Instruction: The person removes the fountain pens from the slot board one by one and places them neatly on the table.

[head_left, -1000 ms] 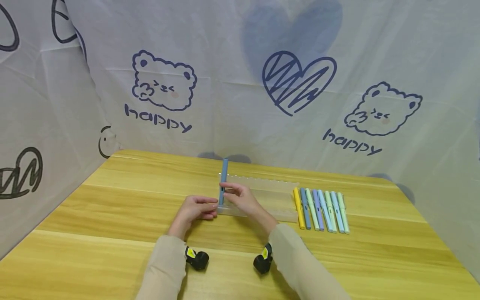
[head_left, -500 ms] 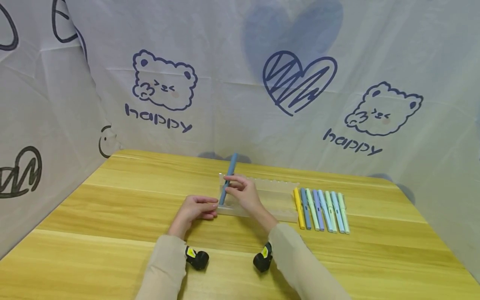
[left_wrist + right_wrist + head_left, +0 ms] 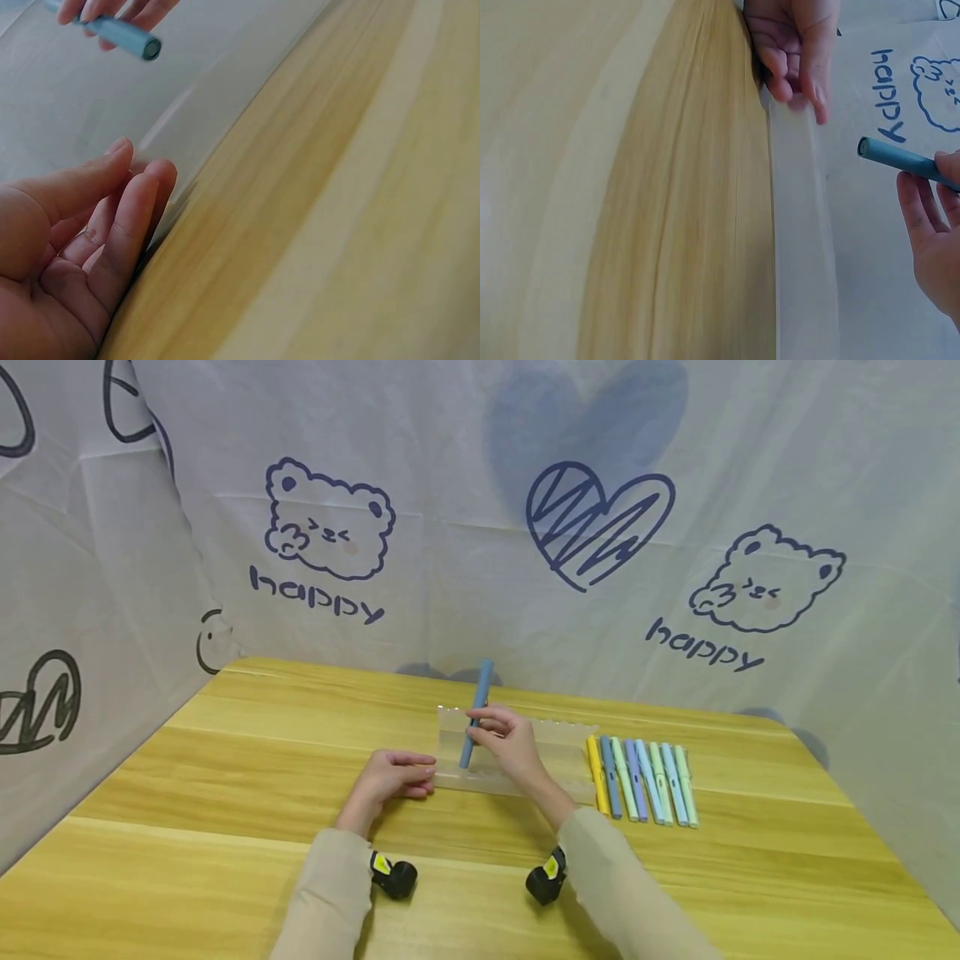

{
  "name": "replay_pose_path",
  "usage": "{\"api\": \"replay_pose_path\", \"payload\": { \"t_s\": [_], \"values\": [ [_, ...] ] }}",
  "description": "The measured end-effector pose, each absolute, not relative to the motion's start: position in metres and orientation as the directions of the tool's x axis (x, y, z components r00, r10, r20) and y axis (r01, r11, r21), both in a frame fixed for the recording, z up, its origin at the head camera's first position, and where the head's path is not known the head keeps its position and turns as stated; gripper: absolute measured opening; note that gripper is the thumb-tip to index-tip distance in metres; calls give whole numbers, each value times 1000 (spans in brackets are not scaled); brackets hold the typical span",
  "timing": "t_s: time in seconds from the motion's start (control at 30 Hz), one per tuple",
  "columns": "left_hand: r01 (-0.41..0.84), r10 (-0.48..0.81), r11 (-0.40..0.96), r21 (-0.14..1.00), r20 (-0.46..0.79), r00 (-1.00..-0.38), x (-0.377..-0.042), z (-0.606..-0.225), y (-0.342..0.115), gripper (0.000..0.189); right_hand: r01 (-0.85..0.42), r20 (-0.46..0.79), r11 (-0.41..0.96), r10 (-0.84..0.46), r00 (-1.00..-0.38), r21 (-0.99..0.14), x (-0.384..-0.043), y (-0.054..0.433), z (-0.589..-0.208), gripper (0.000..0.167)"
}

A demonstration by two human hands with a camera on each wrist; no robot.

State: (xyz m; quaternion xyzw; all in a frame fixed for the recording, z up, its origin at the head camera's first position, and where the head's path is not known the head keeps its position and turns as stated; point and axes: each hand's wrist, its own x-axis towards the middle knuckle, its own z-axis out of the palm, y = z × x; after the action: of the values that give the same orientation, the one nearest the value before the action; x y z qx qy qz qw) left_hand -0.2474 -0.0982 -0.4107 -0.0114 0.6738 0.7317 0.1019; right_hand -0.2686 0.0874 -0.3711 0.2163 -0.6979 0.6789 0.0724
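My right hand (image 3: 513,747) pinches a blue pen (image 3: 482,681) between thumb and fingers, above the left part of a clear plastic pen tray (image 3: 480,781) with a notched back edge. The pen stands tilted, its top leaning back and right. In the right wrist view the pen's (image 3: 900,159) round end points toward the tray's front strip (image 3: 802,225). At the tray's front left corner, my left hand (image 3: 392,781) grips the edge with thumb and fingertips. The left wrist view shows that hand (image 3: 90,232) close, the thumb over the clear plastic.
Right of the tray lies a row of several capped pens, from a yellow pen (image 3: 597,777) through a purple pen (image 3: 637,781) to a pale green pen (image 3: 686,785). A printed cloth (image 3: 457,527) hangs behind the wooden table (image 3: 225,827).
My right hand has carried the blue pen up and to the right, away from the tray's left end, and the pen tilts more. My left hand stays at the corner.
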Motion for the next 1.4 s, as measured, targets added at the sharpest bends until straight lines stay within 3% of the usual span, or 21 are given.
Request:
{"api": "replay_pose_path", "payload": {
  "t_s": [1.1,1.4],
  "values": [
    [-164,137,-95,982,-150,-979,-247,-411,-99,30,-399,385,66,-159,-909,-914,-257,169,-363,30],
    [-155,136,-88,984,-142,-980,-247,-411,-98,28,-423,407,150,-126,-905,-894,-251,191,-361,30]
  ]
}}
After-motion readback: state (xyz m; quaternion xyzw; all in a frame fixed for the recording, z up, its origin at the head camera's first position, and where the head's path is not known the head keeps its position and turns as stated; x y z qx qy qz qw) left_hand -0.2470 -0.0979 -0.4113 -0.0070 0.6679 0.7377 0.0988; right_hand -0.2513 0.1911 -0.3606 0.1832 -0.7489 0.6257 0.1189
